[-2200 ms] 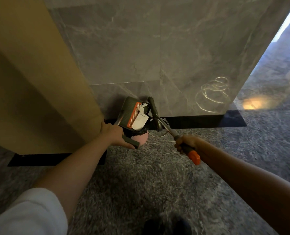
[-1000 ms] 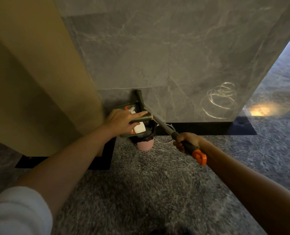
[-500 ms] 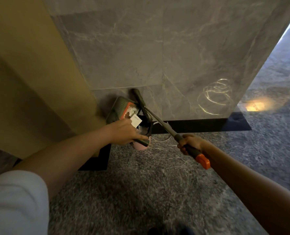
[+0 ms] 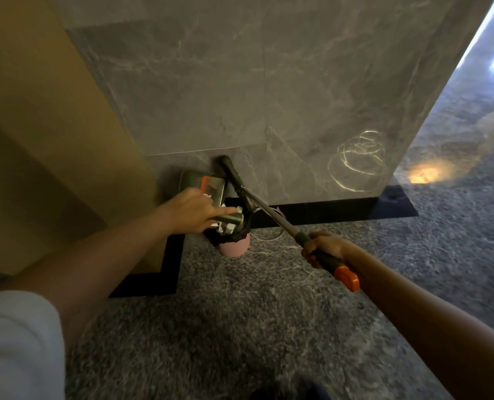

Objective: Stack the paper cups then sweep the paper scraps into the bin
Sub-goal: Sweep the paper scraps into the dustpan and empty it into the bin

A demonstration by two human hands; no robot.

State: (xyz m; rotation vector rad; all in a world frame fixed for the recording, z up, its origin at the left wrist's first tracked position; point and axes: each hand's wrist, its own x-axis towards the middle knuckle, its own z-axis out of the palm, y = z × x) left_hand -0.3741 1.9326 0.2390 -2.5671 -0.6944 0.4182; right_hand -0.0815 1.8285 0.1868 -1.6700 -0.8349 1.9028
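A small pink bin [image 4: 235, 249] with a black liner [image 4: 241, 232] stands on the floor at the foot of the wall. White paper scraps [image 4: 226, 226] lie in its mouth. My left hand [image 4: 192, 210] grips the handle of a dark dustpan [image 4: 209, 184] with an orange edge, which is tipped up over the bin. My right hand [image 4: 323, 246] grips the long broom handle [image 4: 271, 213] near its orange end [image 4: 347, 279]. The broom's dark head [image 4: 229, 170] leans against the wall just behind the bin. No paper cups are in view.
A grey marble wall [image 4: 269, 82] rises straight ahead with a black skirting [image 4: 326, 209] at its base. A yellow panel [image 4: 38, 140] closes off the left. Speckled grey floor [image 4: 240, 327] spreads below, and a bright patch [image 4: 422, 174] glows at the right.
My left hand has shifted on the dustpan handle while the pan stays tipped over the bin, and white scraps now lie in the bin's mouth. My right hand keeps hold of the broom.
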